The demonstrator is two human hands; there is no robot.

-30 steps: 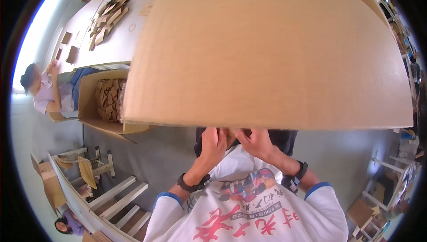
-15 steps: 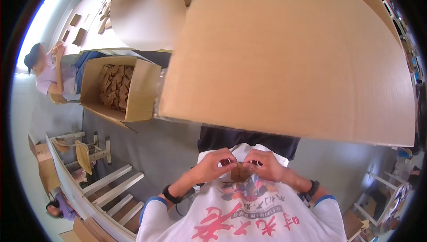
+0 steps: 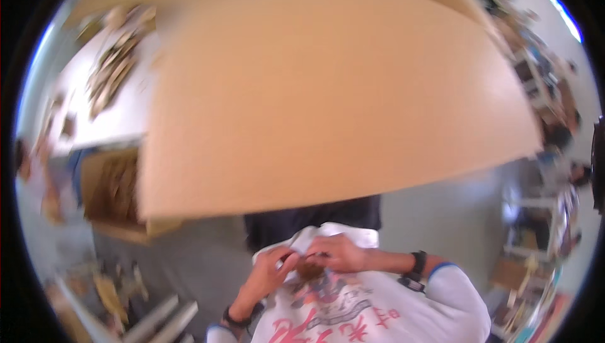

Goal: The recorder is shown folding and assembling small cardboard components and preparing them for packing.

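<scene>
Close in front of my white printed shirt, my left hand and my right hand are both closed, fingers bent. Between them is a small brown cardboard piece, gripped from either side. The fingers cover most of it, and blur hides its exact shape. Just beyond my hands looms a large cardboard box, whose broad flat side fills the middle of the view.
Left of the large box stands an open carton holding many flat brown pieces. Behind it, a white table bears a pile of cardboard strips. A person is at the far left. Shelves and work tables line the right.
My view has swung to the right, so the large box, carton and table now appear further left. Both hands still hold the cardboard piece at my chest.
</scene>
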